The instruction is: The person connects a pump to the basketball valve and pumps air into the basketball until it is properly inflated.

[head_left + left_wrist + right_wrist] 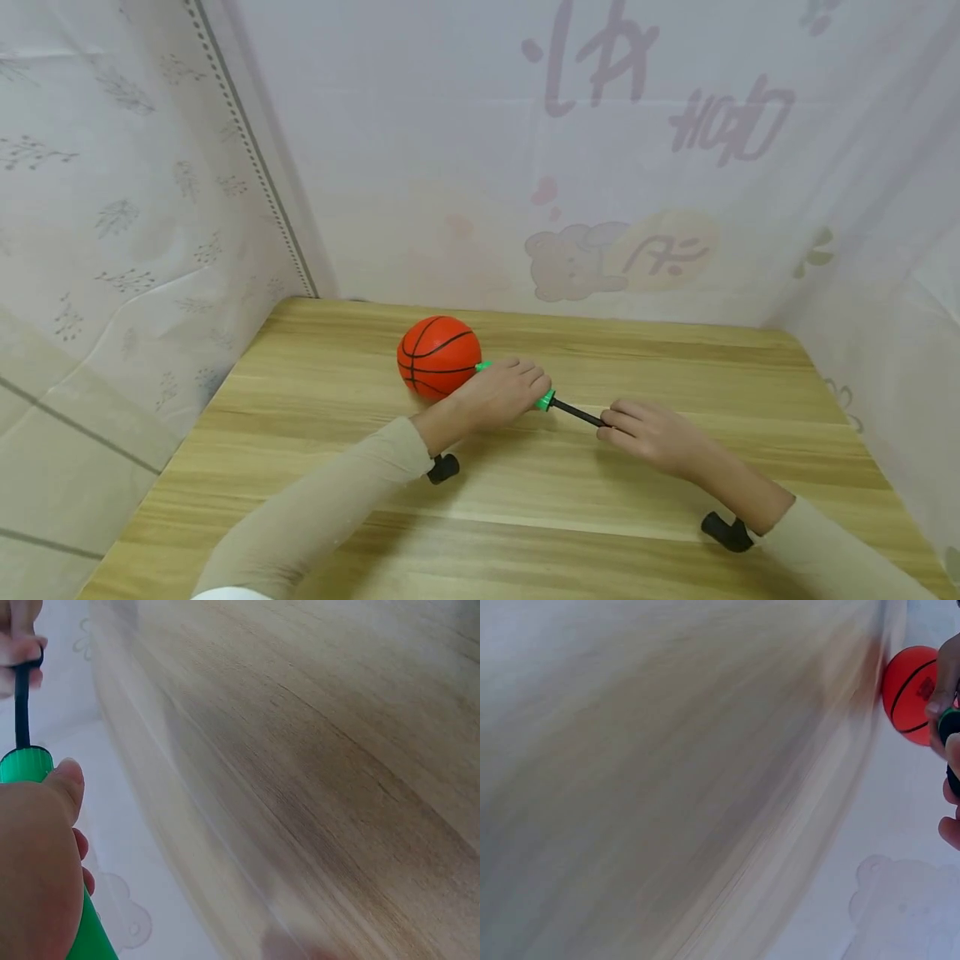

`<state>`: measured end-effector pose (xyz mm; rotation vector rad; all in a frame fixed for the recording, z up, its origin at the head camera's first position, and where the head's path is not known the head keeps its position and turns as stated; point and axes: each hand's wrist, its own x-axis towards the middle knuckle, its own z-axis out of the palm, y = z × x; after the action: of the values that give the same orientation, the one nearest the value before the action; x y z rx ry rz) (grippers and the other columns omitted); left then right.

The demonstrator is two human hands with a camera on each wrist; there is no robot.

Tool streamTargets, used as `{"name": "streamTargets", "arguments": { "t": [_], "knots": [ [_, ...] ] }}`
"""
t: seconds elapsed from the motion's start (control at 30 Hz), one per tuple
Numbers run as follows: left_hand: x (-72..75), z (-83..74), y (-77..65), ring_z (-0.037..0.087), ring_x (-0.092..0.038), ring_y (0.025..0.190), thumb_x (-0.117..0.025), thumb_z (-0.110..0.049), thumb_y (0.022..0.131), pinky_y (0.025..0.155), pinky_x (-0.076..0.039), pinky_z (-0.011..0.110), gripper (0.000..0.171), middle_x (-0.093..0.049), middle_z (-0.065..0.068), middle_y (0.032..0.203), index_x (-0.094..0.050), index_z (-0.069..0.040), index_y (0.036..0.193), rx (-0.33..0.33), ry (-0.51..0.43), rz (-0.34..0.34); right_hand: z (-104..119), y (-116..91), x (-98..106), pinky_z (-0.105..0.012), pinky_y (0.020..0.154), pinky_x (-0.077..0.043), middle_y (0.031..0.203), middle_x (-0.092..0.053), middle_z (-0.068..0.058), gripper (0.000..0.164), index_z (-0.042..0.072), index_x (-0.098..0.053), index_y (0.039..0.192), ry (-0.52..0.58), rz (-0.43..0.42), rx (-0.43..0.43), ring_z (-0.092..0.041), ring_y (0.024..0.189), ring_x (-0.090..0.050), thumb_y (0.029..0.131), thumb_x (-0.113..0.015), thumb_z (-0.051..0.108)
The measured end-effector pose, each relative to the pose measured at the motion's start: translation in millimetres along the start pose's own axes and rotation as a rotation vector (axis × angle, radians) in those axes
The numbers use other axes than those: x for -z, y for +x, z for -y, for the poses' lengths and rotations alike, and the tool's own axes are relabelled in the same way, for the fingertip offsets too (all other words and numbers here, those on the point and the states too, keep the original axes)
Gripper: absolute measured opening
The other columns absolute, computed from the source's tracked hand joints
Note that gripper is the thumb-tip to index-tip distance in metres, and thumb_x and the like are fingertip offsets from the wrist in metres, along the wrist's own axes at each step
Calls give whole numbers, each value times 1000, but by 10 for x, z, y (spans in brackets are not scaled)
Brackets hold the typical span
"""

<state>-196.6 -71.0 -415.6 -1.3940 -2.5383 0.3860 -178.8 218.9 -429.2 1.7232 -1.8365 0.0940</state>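
Observation:
A red toy basketball point(435, 354) with black lines sits toward the back of the wooden table. My left hand point(495, 396) grips the green barrel of a hand pump point(543, 401), whose far green end meets the ball's right side. From the barrel's other end a black rod point(576, 412) reaches out to my right hand point(651, 435), which pinches its handle. In the left wrist view, the thumb of my left hand point(37, 862) lies along the green barrel point(26, 766). The right wrist view shows the ball point(907, 690) behind both hands; the pump is mostly hidden there.
The wooden table point(525, 517) has a pale printed cloth point(420, 167) standing behind it and at both sides. A black wrist mount point(444, 468) hangs under the left wrist, another black mount point(727, 533) under the right.

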Motion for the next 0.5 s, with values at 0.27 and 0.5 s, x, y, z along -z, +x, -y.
{"name": "streamTargets", "arguments": {
  "t": [0.27,0.5],
  "knots": [
    [13,33,-28,11,-49,93,-50,-22,108,80,-40,21,10,-53,-5,99,-51,-13,108,-2,-17,6,45,-168,183,-30,66,-56,91,-71,-9,37,3,-69,96,-5,-83,7,-22,80,-65,111,-36,5],
    [14,30,-17,11,-49,94,-47,-28,109,81,-40,21,16,-53,-4,99,-51,-13,112,10,19,20,5,-137,153,-30,66,-56,93,-71,-10,37,3,-70,96,-13,-79,5,-23,81,-64,110,-36,4]
  ]
}}
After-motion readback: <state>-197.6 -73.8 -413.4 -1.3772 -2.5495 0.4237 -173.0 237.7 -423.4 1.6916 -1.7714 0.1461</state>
